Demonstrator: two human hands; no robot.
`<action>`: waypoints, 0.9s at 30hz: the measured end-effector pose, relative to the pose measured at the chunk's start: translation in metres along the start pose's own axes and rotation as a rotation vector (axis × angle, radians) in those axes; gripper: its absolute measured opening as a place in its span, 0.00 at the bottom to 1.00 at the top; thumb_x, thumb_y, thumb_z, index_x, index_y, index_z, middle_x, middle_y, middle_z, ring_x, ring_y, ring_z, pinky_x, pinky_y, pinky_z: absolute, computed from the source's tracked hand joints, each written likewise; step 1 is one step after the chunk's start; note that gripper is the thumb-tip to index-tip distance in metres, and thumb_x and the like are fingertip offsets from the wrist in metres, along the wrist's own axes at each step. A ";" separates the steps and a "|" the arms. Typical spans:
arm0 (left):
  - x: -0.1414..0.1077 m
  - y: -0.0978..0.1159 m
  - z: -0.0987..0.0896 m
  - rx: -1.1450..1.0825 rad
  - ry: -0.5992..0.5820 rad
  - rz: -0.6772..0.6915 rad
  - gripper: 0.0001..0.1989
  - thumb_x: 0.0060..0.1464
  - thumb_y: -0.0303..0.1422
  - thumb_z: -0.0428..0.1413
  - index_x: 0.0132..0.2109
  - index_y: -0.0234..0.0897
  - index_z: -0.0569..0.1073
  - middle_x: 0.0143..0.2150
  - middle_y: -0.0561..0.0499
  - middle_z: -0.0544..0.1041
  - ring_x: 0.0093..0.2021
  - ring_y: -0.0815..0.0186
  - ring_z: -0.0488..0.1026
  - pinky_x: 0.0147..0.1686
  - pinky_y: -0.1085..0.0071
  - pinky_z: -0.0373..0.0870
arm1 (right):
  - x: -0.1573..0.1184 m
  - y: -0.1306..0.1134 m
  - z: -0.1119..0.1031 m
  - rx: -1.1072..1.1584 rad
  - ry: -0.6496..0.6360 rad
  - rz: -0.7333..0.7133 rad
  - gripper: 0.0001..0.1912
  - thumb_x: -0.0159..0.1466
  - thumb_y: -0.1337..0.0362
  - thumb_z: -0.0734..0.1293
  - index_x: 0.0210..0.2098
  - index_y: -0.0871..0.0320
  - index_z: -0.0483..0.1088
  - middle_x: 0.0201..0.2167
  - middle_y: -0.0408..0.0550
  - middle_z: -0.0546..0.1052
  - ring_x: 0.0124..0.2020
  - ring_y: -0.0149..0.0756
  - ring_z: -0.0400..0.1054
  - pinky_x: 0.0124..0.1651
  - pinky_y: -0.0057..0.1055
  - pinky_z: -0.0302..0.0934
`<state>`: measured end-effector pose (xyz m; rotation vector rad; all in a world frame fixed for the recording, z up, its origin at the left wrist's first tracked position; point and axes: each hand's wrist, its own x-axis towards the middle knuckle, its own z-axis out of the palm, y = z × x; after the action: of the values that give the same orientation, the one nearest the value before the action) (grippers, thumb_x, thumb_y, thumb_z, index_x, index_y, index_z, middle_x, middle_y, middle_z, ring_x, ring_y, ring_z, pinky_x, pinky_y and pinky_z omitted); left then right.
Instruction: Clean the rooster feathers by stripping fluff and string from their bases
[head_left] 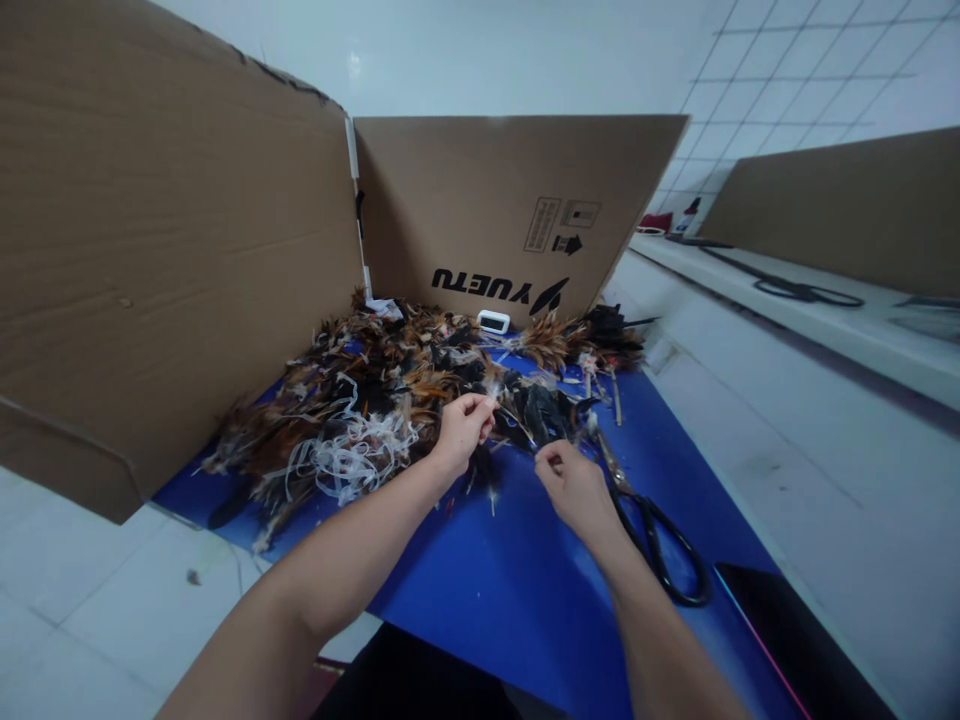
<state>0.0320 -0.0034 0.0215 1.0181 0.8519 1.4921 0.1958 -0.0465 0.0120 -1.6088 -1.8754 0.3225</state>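
Above the blue table (480, 600), my left hand (463, 432) and my right hand (574, 485) are both closed in a pinch. A thin feather (514, 422) stretches between their fingertips, the left on its pale fluffy end and the right on its other end. Behind the hands lie dark feathers (546, 412). A wide heap of brown and black feathers (330, 375) covers the left and far side of the table. Tangled white strips (352, 455) lie on the heap, left of my left hand. Black-handled scissors (660, 545) rest just right of my right hand.
Cardboard panels (180, 220) stand along the left and back (465, 190). A small white device with a display (493, 322) sits before the back panel. A dark flat object (795, 630) lies at the table's right edge. Another pair of scissors (806, 290) rests on a white ledge (847, 325).
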 end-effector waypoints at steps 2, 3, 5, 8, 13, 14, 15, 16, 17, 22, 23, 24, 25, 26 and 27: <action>0.000 -0.001 0.000 -0.002 -0.005 -0.006 0.12 0.46 0.39 0.58 0.28 0.32 0.71 0.19 0.57 0.64 0.15 0.78 0.57 0.13 0.79 0.49 | 0.001 -0.001 -0.001 0.170 0.040 0.053 0.07 0.56 0.60 0.60 0.26 0.55 0.65 0.20 0.43 0.71 0.22 0.34 0.66 0.27 0.28 0.57; 0.000 -0.001 0.001 -0.004 -0.007 -0.010 0.13 0.46 0.39 0.58 0.28 0.32 0.71 0.19 0.57 0.64 0.15 0.78 0.57 0.13 0.79 0.49 | 0.002 -0.001 -0.002 0.271 0.059 0.089 0.07 0.55 0.59 0.62 0.26 0.55 0.66 0.19 0.43 0.71 0.22 0.34 0.66 0.27 0.29 0.58; 0.000 -0.001 0.001 -0.003 -0.009 -0.015 0.13 0.46 0.40 0.59 0.28 0.32 0.71 0.19 0.57 0.64 0.15 0.79 0.56 0.13 0.79 0.49 | 0.004 -0.001 -0.001 0.464 0.096 0.167 0.09 0.52 0.57 0.66 0.26 0.56 0.67 0.19 0.42 0.71 0.22 0.34 0.67 0.27 0.29 0.59; 0.001 -0.002 0.001 0.001 -0.007 -0.021 0.14 0.45 0.41 0.59 0.29 0.32 0.71 0.19 0.57 0.64 0.14 0.79 0.56 0.14 0.79 0.49 | 0.007 -0.002 0.000 0.654 0.141 0.258 0.13 0.48 0.57 0.68 0.30 0.58 0.67 0.19 0.41 0.72 0.22 0.33 0.68 0.26 0.29 0.61; -0.001 -0.001 0.001 0.019 -0.036 -0.029 0.14 0.46 0.41 0.58 0.29 0.32 0.71 0.19 0.57 0.64 0.15 0.78 0.57 0.14 0.79 0.50 | 0.006 -0.007 -0.003 0.858 0.121 0.359 0.19 0.45 0.60 0.72 0.35 0.60 0.68 0.20 0.43 0.74 0.22 0.32 0.69 0.25 0.27 0.63; -0.002 -0.001 0.002 0.028 -0.047 -0.032 0.14 0.46 0.41 0.58 0.29 0.32 0.70 0.19 0.57 0.65 0.15 0.78 0.57 0.14 0.79 0.50 | 0.006 -0.009 -0.004 0.908 0.111 0.378 0.20 0.44 0.61 0.73 0.35 0.60 0.69 0.20 0.43 0.75 0.22 0.32 0.69 0.25 0.27 0.63; -0.003 0.000 0.002 0.037 -0.061 -0.036 0.14 0.46 0.41 0.58 0.29 0.32 0.70 0.19 0.57 0.65 0.15 0.78 0.57 0.14 0.79 0.51 | 0.005 -0.011 -0.006 0.949 0.103 0.391 0.21 0.43 0.62 0.74 0.36 0.60 0.69 0.21 0.43 0.75 0.22 0.32 0.70 0.25 0.27 0.63; -0.004 0.000 0.003 0.045 -0.078 -0.042 0.14 0.47 0.41 0.57 0.29 0.32 0.70 0.19 0.57 0.65 0.15 0.78 0.58 0.14 0.79 0.51 | 0.005 -0.012 -0.007 0.976 0.098 0.397 0.21 0.43 0.62 0.75 0.36 0.60 0.70 0.21 0.43 0.75 0.22 0.32 0.70 0.25 0.27 0.63; -0.005 0.001 0.004 0.052 -0.098 -0.050 0.13 0.47 0.40 0.57 0.29 0.32 0.70 0.20 0.56 0.66 0.15 0.78 0.58 0.14 0.79 0.51 | 0.004 -0.014 -0.008 0.997 0.095 0.400 0.21 0.42 0.63 0.75 0.36 0.60 0.70 0.22 0.43 0.75 0.23 0.32 0.70 0.25 0.27 0.64; -0.010 0.000 0.007 0.103 -0.205 -0.084 0.12 0.48 0.40 0.56 0.30 0.32 0.69 0.22 0.55 0.68 0.16 0.77 0.61 0.15 0.79 0.53 | 0.004 -0.018 -0.011 1.072 0.088 0.410 0.16 0.42 0.66 0.75 0.31 0.60 0.72 0.22 0.42 0.74 0.23 0.30 0.69 0.26 0.26 0.64; -0.011 -0.001 0.007 0.117 -0.232 -0.090 0.13 0.48 0.40 0.56 0.30 0.32 0.69 0.23 0.54 0.69 0.17 0.76 0.61 0.15 0.79 0.54 | 0.004 -0.018 -0.011 1.088 0.085 0.413 0.15 0.41 0.66 0.75 0.29 0.60 0.72 0.21 0.41 0.74 0.23 0.30 0.69 0.26 0.25 0.63; -0.011 -0.002 0.007 0.132 -0.262 -0.097 0.14 0.48 0.41 0.55 0.30 0.32 0.69 0.24 0.53 0.70 0.17 0.76 0.62 0.15 0.79 0.55 | 0.004 -0.019 -0.012 1.104 0.083 0.415 0.14 0.41 0.66 0.75 0.28 0.59 0.71 0.21 0.41 0.73 0.23 0.30 0.69 0.26 0.25 0.63; -0.012 -0.003 0.007 0.143 -0.292 -0.103 0.15 0.49 0.42 0.55 0.30 0.32 0.69 0.25 0.53 0.71 0.17 0.76 0.62 0.16 0.78 0.56 | 0.004 -0.019 -0.012 1.120 0.079 0.415 0.13 0.41 0.66 0.75 0.27 0.59 0.71 0.21 0.40 0.73 0.23 0.30 0.69 0.26 0.25 0.63; -0.012 -0.003 0.006 0.152 -0.322 -0.110 0.15 0.49 0.43 0.55 0.30 0.32 0.69 0.25 0.52 0.71 0.17 0.76 0.62 0.16 0.78 0.56 | 0.004 -0.020 -0.013 1.134 0.078 0.412 0.13 0.41 0.65 0.75 0.26 0.59 0.71 0.21 0.40 0.73 0.23 0.29 0.68 0.26 0.25 0.63; -0.012 -0.003 0.006 0.159 -0.352 -0.119 0.16 0.48 0.43 0.55 0.29 0.32 0.69 0.24 0.53 0.71 0.18 0.76 0.62 0.16 0.78 0.57 | 0.004 -0.020 -0.013 1.142 0.078 0.406 0.13 0.42 0.65 0.75 0.26 0.59 0.71 0.21 0.40 0.73 0.24 0.29 0.68 0.26 0.24 0.62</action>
<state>0.0395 -0.0152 0.0190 1.2791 0.7699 1.1146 0.1876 -0.0500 0.0346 -1.0970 -0.9099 1.2133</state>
